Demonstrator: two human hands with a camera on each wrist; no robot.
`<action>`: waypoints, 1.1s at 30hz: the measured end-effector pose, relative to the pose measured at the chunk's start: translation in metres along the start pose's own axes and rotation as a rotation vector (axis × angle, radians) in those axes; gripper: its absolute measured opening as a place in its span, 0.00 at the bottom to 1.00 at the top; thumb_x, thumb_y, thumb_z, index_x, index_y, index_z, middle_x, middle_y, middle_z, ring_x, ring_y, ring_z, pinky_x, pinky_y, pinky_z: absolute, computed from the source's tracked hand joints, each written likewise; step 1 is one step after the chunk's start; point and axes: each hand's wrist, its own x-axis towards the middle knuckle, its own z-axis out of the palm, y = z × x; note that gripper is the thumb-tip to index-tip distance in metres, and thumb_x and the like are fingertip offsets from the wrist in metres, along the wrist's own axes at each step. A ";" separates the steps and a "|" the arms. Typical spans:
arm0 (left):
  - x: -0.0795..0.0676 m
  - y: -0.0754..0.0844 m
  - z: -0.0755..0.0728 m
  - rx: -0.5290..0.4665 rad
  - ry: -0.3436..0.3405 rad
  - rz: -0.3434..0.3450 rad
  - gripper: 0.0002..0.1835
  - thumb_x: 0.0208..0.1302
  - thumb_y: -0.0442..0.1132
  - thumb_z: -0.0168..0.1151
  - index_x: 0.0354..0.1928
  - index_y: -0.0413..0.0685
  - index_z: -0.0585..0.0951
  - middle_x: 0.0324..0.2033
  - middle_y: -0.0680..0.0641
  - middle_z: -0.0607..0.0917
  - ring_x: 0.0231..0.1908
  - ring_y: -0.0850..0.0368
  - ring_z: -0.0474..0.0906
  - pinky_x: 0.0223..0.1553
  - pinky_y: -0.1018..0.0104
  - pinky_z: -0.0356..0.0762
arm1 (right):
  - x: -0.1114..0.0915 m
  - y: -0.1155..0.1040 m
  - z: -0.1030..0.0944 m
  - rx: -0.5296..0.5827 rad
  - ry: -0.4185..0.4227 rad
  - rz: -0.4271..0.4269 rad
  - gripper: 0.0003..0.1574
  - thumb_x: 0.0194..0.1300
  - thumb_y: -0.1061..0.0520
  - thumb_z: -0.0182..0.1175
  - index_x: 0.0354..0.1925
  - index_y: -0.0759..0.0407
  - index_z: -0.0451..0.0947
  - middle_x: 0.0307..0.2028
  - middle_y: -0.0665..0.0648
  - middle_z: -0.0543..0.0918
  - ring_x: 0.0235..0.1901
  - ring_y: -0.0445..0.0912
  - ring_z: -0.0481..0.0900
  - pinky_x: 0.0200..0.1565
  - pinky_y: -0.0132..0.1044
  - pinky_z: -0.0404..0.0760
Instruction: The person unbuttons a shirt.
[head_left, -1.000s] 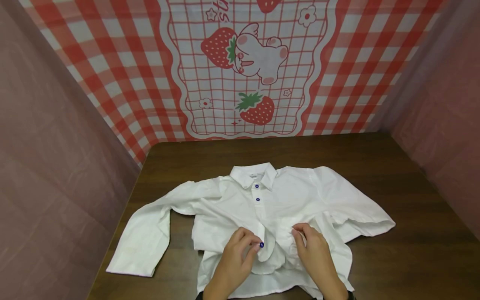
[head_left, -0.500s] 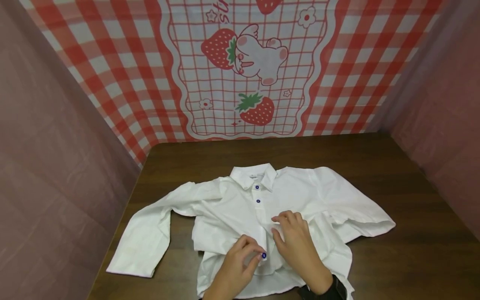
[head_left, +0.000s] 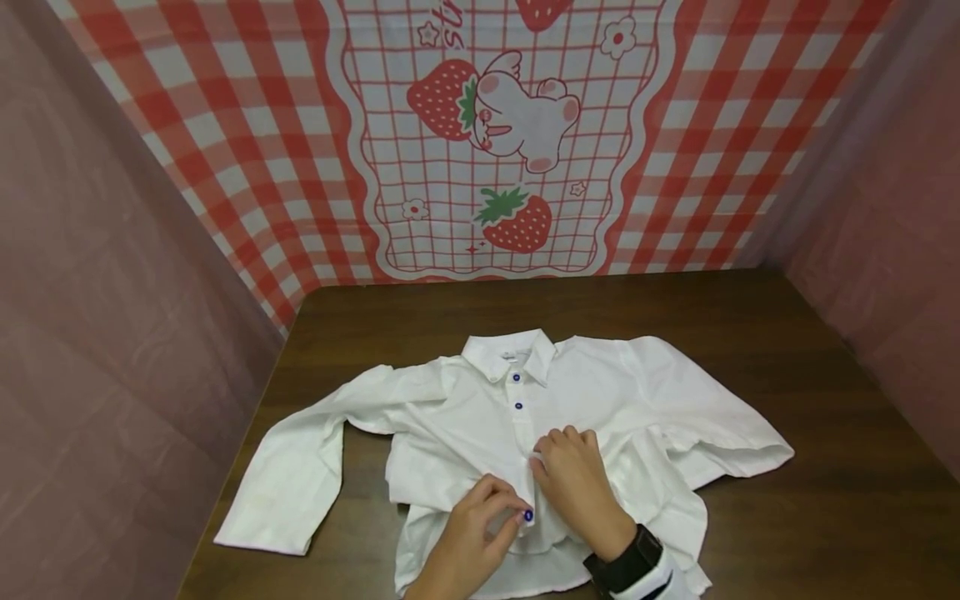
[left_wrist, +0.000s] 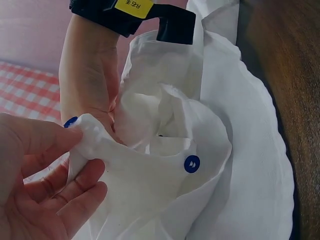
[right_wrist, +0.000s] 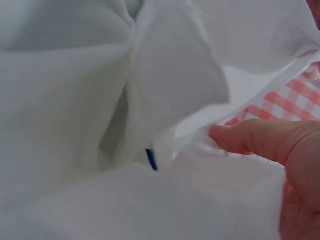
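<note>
A white collared shirt (head_left: 585, 375) with blue buttons lies spread out, collar away from me. My left hand (head_left: 476, 529) pinches its front strip beside a low blue button (head_left: 528, 515). In the left wrist view, thumb and forefinger squeeze the cloth by one button, and a second blue button (left_wrist: 192, 164) sits farther along. Just above, my right hand (head_left: 573, 483) pinches the strip's edge with curled fingers. From the right wrist, its thumb (right_wrist: 250, 137) presses on a fold, and a blue button's edge (right_wrist: 151, 159) shows in the gap; the other fingers are largely hidden.
The shirt rests on a dark wooden table (head_left: 360, 321). Behind hangs a red-and-white checked cloth (head_left: 690, 167) with strawberries. Pinkish curtains (head_left: 112, 333) flank both sides. One sleeve (head_left: 281, 483) stretches left, the other (head_left: 720, 417) right. A black wristband (head_left: 630, 562) circles my right wrist.
My right hand has left the crumpled cloth on the right and moved left onto the front strip. My left hand has drawn its button slightly down, toward me.
</note>
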 end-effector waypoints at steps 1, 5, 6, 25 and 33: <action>0.000 0.000 0.000 0.002 0.000 -0.003 0.06 0.54 0.30 0.64 0.33 0.48 0.81 0.34 0.54 0.77 0.34 0.66 0.75 0.38 0.80 0.71 | 0.001 0.000 0.001 0.003 0.015 -0.006 0.06 0.47 0.59 0.67 0.24 0.59 0.79 0.21 0.53 0.77 0.25 0.48 0.71 0.34 0.42 0.64; 0.000 0.000 -0.002 0.046 0.008 -0.010 0.07 0.53 0.30 0.65 0.33 0.49 0.81 0.33 0.56 0.77 0.35 0.66 0.75 0.39 0.80 0.71 | 0.003 0.001 0.001 0.049 0.089 -0.007 0.05 0.45 0.62 0.66 0.23 0.60 0.77 0.18 0.53 0.79 0.21 0.48 0.73 0.33 0.41 0.64; 0.000 0.000 -0.002 0.063 0.015 -0.011 0.08 0.52 0.30 0.65 0.33 0.50 0.81 0.33 0.56 0.77 0.35 0.65 0.75 0.40 0.80 0.71 | 0.003 0.001 0.000 0.067 0.109 0.000 0.05 0.46 0.63 0.65 0.23 0.60 0.77 0.18 0.54 0.80 0.20 0.48 0.73 0.33 0.41 0.64; 0.009 -0.006 0.001 0.090 0.061 -0.081 0.11 0.49 0.27 0.64 0.33 0.52 0.80 0.34 0.58 0.78 0.34 0.67 0.75 0.37 0.76 0.73 | -0.014 -0.012 -0.028 0.319 0.421 -0.044 0.06 0.46 0.66 0.60 0.24 0.59 0.71 0.21 0.49 0.76 0.25 0.43 0.73 0.38 0.38 0.64; 0.025 0.004 0.001 0.033 0.155 -0.096 0.11 0.55 0.30 0.62 0.40 0.50 0.79 0.42 0.53 0.76 0.22 0.72 0.67 0.25 0.84 0.67 | -0.021 -0.012 -0.027 0.331 0.423 -0.029 0.09 0.46 0.67 0.64 0.24 0.58 0.72 0.24 0.49 0.79 0.28 0.43 0.76 0.40 0.38 0.65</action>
